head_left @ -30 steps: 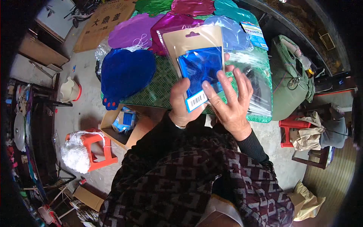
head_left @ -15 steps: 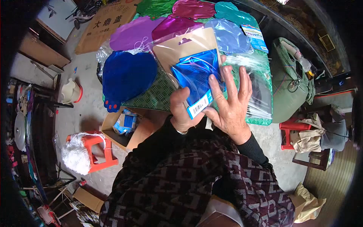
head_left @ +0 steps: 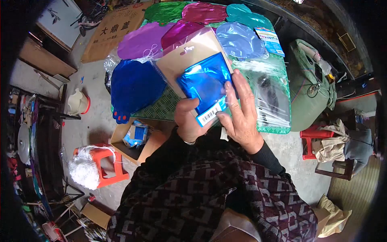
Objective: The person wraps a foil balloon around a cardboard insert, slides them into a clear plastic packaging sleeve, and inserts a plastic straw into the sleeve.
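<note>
Between my hands is a clear bag with a tan card (head_left: 173, 62) and a folded shiny blue foil piece (head_left: 203, 76) inside. A barcode label (head_left: 209, 116) crosses its lower end. My left hand (head_left: 188, 120) grips the lower left corner, thumb on the front, other fingers hidden behind. My right hand (head_left: 244, 121) is closed on the right edge, its fingertips by the foil and its thumb beside the label. To the left, a blue paw-shaped foil balloon (head_left: 139, 86) with red dots lies flat on the table.
Several flat foil balloons, including a purple one (head_left: 141, 38), cover the back of the green plaid table (head_left: 161, 107). Clear packets with white sticks (head_left: 272, 105) lie at right. An open carton (head_left: 151, 143) and a red stool (head_left: 117, 165) with white string stand at left.
The package has shifted slightly left and tilted a little. My right hand's fingers, spread over the foil before, have drawn together at the package's right edge. My left hand keeps its hold.
</note>
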{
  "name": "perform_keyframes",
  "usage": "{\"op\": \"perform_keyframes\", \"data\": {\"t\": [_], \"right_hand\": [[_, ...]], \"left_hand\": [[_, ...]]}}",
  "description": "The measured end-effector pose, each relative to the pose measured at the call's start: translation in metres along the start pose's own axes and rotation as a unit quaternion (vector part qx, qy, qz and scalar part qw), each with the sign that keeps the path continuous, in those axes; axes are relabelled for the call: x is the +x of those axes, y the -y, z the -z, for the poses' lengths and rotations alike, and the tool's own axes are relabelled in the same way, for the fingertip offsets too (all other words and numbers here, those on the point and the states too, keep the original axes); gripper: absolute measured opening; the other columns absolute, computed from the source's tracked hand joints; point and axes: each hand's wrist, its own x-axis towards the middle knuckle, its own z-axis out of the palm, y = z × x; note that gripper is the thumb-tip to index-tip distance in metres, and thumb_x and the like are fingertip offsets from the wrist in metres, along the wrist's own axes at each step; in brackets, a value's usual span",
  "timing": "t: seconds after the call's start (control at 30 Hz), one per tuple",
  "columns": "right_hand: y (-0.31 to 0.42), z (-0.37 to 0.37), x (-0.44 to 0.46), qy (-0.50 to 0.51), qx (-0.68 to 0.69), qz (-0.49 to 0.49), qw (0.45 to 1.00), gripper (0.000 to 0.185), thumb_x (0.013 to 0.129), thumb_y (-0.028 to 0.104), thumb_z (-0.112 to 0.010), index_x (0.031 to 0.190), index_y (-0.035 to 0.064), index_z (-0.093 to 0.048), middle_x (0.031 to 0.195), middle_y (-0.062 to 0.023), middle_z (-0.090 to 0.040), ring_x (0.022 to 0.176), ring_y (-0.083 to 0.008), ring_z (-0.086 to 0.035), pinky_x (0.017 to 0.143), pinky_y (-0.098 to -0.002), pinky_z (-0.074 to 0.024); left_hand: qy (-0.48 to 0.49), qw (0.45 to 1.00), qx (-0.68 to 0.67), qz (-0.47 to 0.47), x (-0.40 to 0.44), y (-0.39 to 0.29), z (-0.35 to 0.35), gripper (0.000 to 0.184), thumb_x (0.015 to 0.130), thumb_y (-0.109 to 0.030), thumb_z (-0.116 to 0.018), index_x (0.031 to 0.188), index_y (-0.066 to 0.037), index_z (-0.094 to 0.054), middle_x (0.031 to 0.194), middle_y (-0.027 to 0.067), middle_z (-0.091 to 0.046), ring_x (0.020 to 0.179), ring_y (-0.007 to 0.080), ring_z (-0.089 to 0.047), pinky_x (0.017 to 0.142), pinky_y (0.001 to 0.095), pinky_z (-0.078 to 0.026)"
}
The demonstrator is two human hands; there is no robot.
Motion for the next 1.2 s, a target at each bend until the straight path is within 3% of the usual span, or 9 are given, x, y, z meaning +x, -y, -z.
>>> {"op": "perform_keyframes", "data": {"t": [0.1,0.23,0.4,0.6,0.73,0.83,0.93,1.1,1.2], "right_hand": [[-0.003,-0.004,-0.001,-0.039,0.051,0.000,0.998,0.056,0.094,0.029,-0.061,0.145,0.0077,-0.053,0.159,-0.0228,-0.034,0.148,-0.0444,-0.028,0.119,-0.0546,-0.0289],[-0.010,-0.002,-0.006,-0.074,-0.006,0.010,0.997,0.054,0.092,0.017,-0.061,0.144,0.0039,-0.054,0.159,-0.0251,-0.031,0.148,-0.0445,-0.028,0.119,-0.0536,-0.0291],[-0.017,0.001,-0.004,-0.128,-0.068,0.006,0.989,0.055,0.091,0.018,-0.065,0.144,0.0075,-0.054,0.157,-0.0256,-0.033,0.146,-0.0483,-0.030,0.119,-0.0572,-0.0282],[-0.012,-0.008,-0.014,-0.167,0.016,-0.066,0.984,0.054,0.088,0.007,-0.063,0.142,0.0036,-0.056,0.161,-0.0250,-0.025,0.150,-0.0430,-0.024,0.119,-0.0517,-0.0289],[-0.014,-0.005,-0.014,-0.187,0.028,-0.077,0.979,0.056,0.088,0.006,-0.065,0.143,0.0053,-0.056,0.162,-0.0248,-0.025,0.150,-0.0424,-0.025,0.117,-0.0506,-0.0321],[-0.017,0.002,-0.012,-0.178,0.002,-0.072,0.981,0.057,0.088,0.007,-0.067,0.144,0.0053,-0.055,0.162,-0.0246,-0.024,0.148,-0.0422,-0.029,0.114,-0.0489,-0.0349],[-0.020,0.011,-0.012,-0.165,-0.021,-0.065,0.984,0.058,0.088,0.008,-0.068,0.144,0.0052,-0.055,0.163,-0.0245,-0.022,0.147,-0.0420,-0.032,0.111,-0.0471,-0.0377],[-0.026,0.019,-0.007,-0.158,0.015,-0.034,0.987,0.059,0.088,0.010,-0.070,0.145,0.0030,-0.054,0.157,-0.0246,-0.033,0.138,-0.0390,-0.042,0.107,-0.0427,-0.0397],[-0.026,0.026,-0.014,-0.128,0.027,-0.086,0.988,0.058,0.090,0.008,-0.069,0.145,0.0027,-0.052,0.145,-0.0215,-0.047,0.119,-0.0312,-0.053,0.097,-0.0369,-0.0456]], "left_hand": [[0.001,1.000,0.000,0.004,-0.002,-0.001,0.003,0.069,0.086,-0.027,-0.058,0.150,-0.007,-0.040,0.148,0.0144,-0.051,0.133,0.0295,-0.054,0.113,0.0460,-0.041],[-0.128,0.980,0.122,0.087,-0.008,-0.003,0.002,0.067,0.097,-0.035,-0.051,0.155,-0.008,-0.031,0.152,0.0195,-0.046,0.136,0.0339,-0.051,0.113,0.0514,-0.041],[-0.081,0.994,0.078,0.015,-0.001,0.008,-0.001,0.051,0.106,-0.026,-0.041,0.152,-0.006,-0.034,0.146,0.0174,-0.053,0.130,0.0313,-0.057,0.110,0.0489,-0.045],[-0.092,0.993,0.073,-0.001,-0.003,0.024,-0.008,0.047,0.108,-0.021,-0.041,0.152,-0.007,-0.035,0.145,0.0147,-0.055,0.127,0.0288,-0.059,0.109,0.0459,-0.046],[-0.085,0.979,0.180,-0.034,-0.007,0.020,-0.004,0.046,0.104,-0.011,-0.046,0.149,-0.007,-0.040,0.142,0.0126,-0.057,0.124,0.0285,-0.061,0.108,0.0440,-0.047],[-0.155,0.976,0.149,-0.009,-0.005,-0.003,0.002,0.045,0.099,-0.002,-0.047,0.144,-0.006,-0.046,0.131,0.0109,-0.063,0.110,0.0256,-0.065,0.098,0.0397,-0.051],[-0.150,0.952,0.264,-0.041,0.000,-0.027,0.002,0.045,0.097,0.000,-0.051,0.142,-0.005,-0.048,0.124,0.0105,-0.064,0.101,0.0203,-0.062,0.091,0.0334,-0.049],[-0.156,0.888,0.419,-0.105,0.005,-0.059,0.000,0.044,0.095,0.003,-0.055,0.139,-0.004,-0.050,0.115,0.0099,-0.065,0.091,0.0133,-0.058,0.082,0.0250,-0.045],[-0.119,0.864,0.479,-0.097,0.007,-0.057,-0.004,0.045,0.094,0.004,-0.058,0.138,-0.004,-0.050,0.113,0.0100,-0.065,0.086,0.0126,-0.057,0.077,0.0252,-0.046]]}}
